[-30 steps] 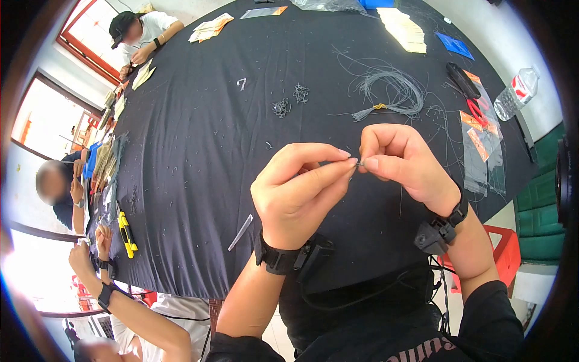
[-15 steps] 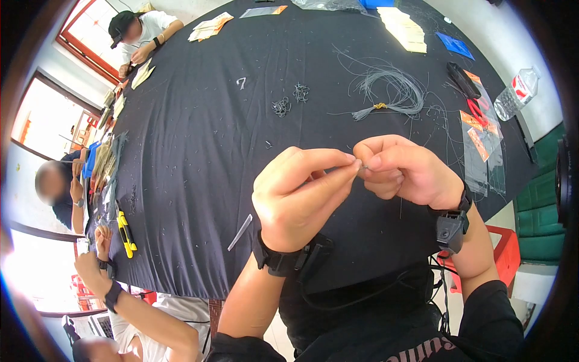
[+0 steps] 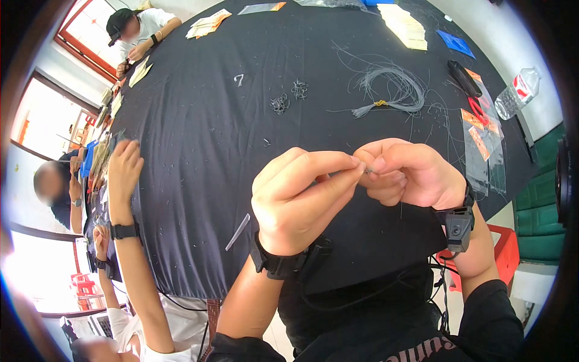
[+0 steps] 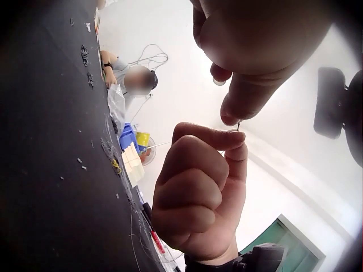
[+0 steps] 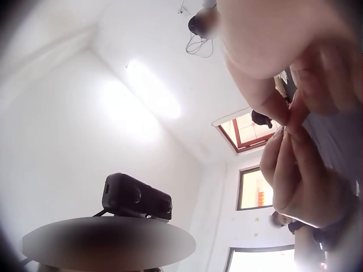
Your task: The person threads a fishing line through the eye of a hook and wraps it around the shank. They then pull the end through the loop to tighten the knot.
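Note:
My left hand [image 3: 298, 196] pinches a tiny dark fishing hook [image 4: 239, 126] between thumb and fingertips, over the near part of the table. Right against those fingertips, the thumb and forefinger of my right hand [image 3: 416, 175] pinch thin grey fishing line at the hook; its other fingers are curled. A strand of the fishing line [image 3: 401, 210] hangs below the right hand. Most of the hook is hidden by the fingers. Farther out lie two small heaps of dark hooks [image 3: 279, 104] and a coiled bundle of grey line [image 3: 401, 90] with a yellow tie.
The black-clothed table [image 3: 199, 151] carries a clear plastic strip [image 3: 237, 232], stacked cream cards [image 3: 403, 27], red-handled scissors [image 3: 478, 111], plastic packets [image 3: 482, 154] and a water bottle [image 3: 517, 93]. Other people sit along the left side; one person's arm [image 3: 129, 211] reaches over the table.
My right hand has turned and lowered slightly, its fingers curling under, while the left keeps its pinch. At the left, another person's arm has reached forward over the table, covering the yellow cutter.

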Demonstrator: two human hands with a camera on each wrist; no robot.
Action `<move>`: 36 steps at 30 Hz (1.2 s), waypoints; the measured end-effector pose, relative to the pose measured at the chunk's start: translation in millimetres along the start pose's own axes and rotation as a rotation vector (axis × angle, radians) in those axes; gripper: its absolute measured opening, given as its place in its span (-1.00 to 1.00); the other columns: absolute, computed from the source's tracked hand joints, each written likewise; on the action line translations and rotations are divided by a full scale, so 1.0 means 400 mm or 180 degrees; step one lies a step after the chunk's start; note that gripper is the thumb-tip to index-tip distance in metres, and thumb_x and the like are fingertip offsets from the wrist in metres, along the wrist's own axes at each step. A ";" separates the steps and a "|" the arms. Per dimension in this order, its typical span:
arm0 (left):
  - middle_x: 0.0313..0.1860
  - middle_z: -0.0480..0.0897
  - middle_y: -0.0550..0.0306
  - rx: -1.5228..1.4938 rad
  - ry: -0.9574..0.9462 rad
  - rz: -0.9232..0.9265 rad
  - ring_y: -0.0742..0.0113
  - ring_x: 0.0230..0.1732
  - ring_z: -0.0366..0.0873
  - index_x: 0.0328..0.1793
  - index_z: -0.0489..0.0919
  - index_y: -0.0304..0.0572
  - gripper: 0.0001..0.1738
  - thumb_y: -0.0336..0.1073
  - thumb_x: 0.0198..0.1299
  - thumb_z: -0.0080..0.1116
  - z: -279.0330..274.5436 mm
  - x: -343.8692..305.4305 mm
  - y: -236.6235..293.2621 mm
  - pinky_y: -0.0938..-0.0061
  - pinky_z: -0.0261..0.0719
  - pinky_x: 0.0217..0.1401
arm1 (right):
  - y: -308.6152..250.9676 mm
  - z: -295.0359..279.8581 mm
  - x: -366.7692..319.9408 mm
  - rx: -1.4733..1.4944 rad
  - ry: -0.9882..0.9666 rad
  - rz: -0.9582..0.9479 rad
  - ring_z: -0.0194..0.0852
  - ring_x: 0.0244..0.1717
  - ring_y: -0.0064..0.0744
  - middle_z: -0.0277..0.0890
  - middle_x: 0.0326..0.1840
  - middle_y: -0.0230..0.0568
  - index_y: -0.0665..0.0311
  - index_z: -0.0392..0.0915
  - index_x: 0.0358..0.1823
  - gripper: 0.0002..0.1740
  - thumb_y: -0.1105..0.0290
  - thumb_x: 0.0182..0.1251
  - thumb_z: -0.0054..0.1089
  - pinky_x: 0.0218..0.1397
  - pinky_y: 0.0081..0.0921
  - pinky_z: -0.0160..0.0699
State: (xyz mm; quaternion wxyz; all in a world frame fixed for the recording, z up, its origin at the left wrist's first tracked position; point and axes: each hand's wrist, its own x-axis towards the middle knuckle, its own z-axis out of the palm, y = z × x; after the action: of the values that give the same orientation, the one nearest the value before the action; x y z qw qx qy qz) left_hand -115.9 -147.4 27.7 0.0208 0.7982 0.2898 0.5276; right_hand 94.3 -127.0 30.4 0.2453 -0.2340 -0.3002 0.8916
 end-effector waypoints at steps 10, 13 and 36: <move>-0.27 0.72 0.25 -0.0029 -0.0049 0.0021 0.53 -0.47 0.55 -0.34 0.79 -0.17 -0.73 -0.62 -0.24 0.50 0.000 -0.001 -0.001 0.64 0.46 -0.47 | -0.003 0.007 -0.004 0.0000 0.0088 0.0050 -0.06 -0.68 -0.81 0.11 -0.66 -0.65 0.16 0.42 -0.43 -0.88 0.34 0.20 0.14 -0.63 -0.67 -0.26; -0.28 0.72 0.25 -0.0030 -0.0058 0.0027 0.53 -0.47 0.55 -0.35 0.79 -0.17 -0.73 -0.62 -0.25 0.50 0.000 -0.001 -0.001 0.64 0.46 -0.47 | -0.002 0.009 -0.004 0.0005 0.0126 0.0046 -0.07 -0.68 -0.81 0.10 -0.66 -0.66 0.16 0.42 -0.43 -0.89 0.36 0.20 0.13 -0.63 -0.68 -0.26; -0.27 0.72 0.25 -0.0047 -0.0086 0.0083 0.50 -0.46 0.58 -0.35 0.79 -0.17 -0.73 -0.60 -0.26 0.51 0.001 0.001 -0.003 0.63 0.46 -0.46 | 0.007 -0.002 -0.006 -0.0141 0.0018 -0.0153 -0.03 -0.66 -0.85 0.15 -0.62 -0.66 0.21 0.44 -0.37 -0.85 0.31 0.24 0.16 -0.62 -0.73 -0.20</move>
State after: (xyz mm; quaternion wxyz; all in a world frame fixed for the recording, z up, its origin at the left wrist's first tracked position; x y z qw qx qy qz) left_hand -116.1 -146.3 27.5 0.0238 0.8088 0.2752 0.5191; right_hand 95.8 -130.1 28.9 0.2622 -0.2346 -0.3247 0.8779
